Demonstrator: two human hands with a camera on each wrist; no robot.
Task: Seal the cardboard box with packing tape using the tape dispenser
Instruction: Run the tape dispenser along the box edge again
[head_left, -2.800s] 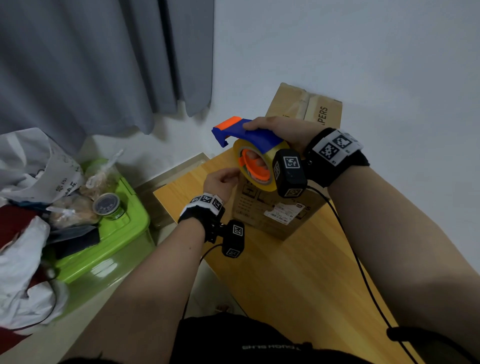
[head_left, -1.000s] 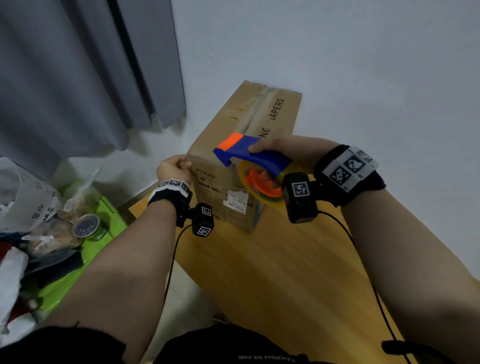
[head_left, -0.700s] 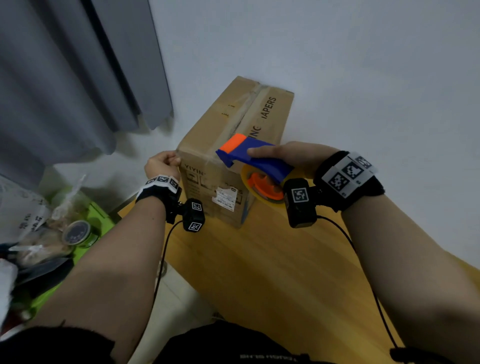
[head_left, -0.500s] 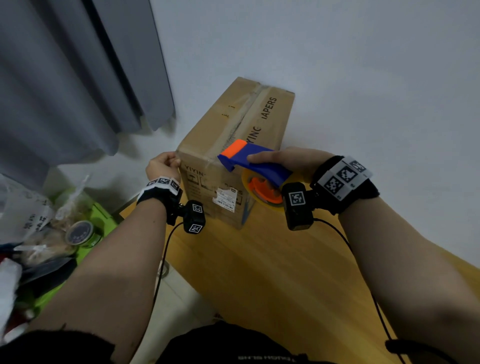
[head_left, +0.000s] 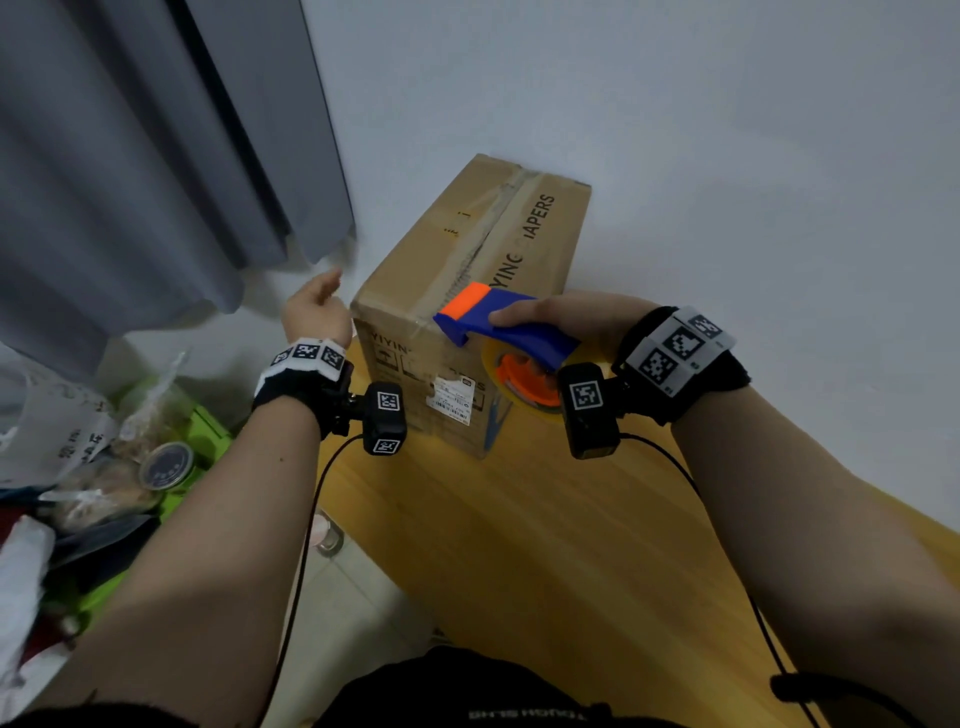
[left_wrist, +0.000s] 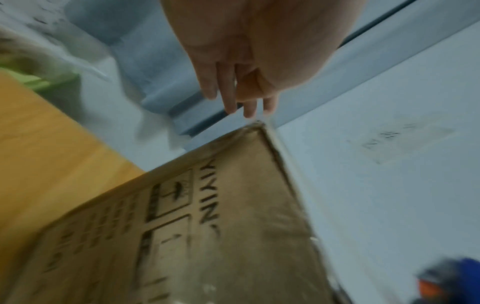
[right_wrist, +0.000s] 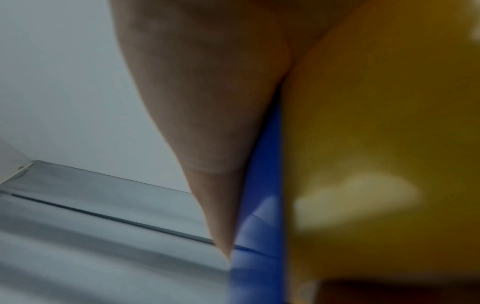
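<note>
Since the earlier frame the left hand (head_left: 316, 310) has left the brown cardboard box's (head_left: 470, 291) near-left top corner, fingers straight and together, holding nothing — the right hand (head_left: 563, 318) grips the blue-and-orange tape dispenser (head_left: 506, 327) at the box's near top edge on the wooden table's (head_left: 545, 545) far-left corner — taping appears about to start; next, draw it along the seam.

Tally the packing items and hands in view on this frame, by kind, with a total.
Cardboard box: 1
Tape dispenser: 1
Hands: 2, left hand free beside the box, right hand gripping the dispenser
Total: 4
</note>
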